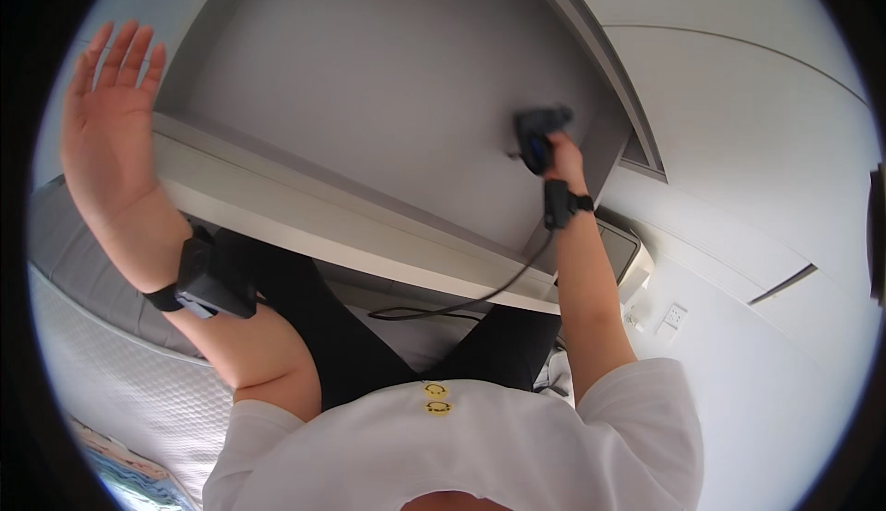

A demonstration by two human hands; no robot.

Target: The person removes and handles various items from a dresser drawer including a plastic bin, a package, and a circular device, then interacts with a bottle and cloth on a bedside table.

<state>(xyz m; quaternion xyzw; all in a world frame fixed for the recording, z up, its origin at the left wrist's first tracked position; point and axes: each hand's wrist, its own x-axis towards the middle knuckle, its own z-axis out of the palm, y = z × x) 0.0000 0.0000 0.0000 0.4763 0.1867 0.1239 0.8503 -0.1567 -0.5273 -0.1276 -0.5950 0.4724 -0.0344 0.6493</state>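
My right hand (566, 159) is wrapped round a dark handheld device (532, 137) with a blue patch, blurred by motion, so its exact kind cannot be told. It is over the right part of a wide grey drawer (369, 77) with a pale front panel, pulled out across my lap. My left hand (115, 109) is raised at the far left beside the drawer's corner, palm showing, fingers stretched out and holding nothing. A black strapped unit (556, 203) sits on my right wrist, and a bigger black box (217, 278) is strapped to my left forearm.
A black cable (461, 308) runs from near my right wrist down under the drawer front. White cabinet panels (711, 96) rise at the right, with a wall socket (676, 314) and a pale appliance (623, 257) below. A quilted bed (129, 345) lies to my left.
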